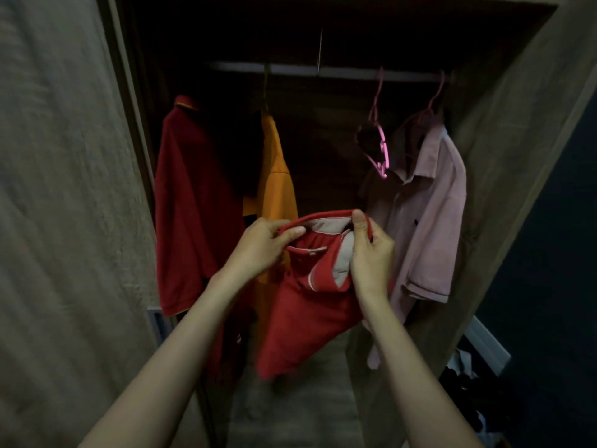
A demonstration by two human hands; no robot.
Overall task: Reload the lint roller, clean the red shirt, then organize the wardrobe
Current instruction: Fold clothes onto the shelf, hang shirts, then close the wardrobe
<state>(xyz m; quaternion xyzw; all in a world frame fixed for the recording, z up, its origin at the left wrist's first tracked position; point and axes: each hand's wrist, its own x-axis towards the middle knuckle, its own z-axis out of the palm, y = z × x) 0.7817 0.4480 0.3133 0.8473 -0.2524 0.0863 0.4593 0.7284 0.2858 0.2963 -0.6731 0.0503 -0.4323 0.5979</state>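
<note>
Gripping the red shirt at its collar, left hand and right hand both clenched on the fabric. Hanging collar-up, long axis vertical, hem drooping near-left. Sitting before the wardrobe opening, in the gap between orange shirt and pink shirt.

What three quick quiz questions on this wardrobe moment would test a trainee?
1. True or false: the red shirt in the hands already hangs from the rail.
2. Which part of it do the left hand and right hand pinch? A collar, B hem, C sleeve.
3. Fill in: the empty pink hanger hangs between the orange shirt and the ____ shirt.

Key: 1 false; 2 A; 3 pale pink.
</note>
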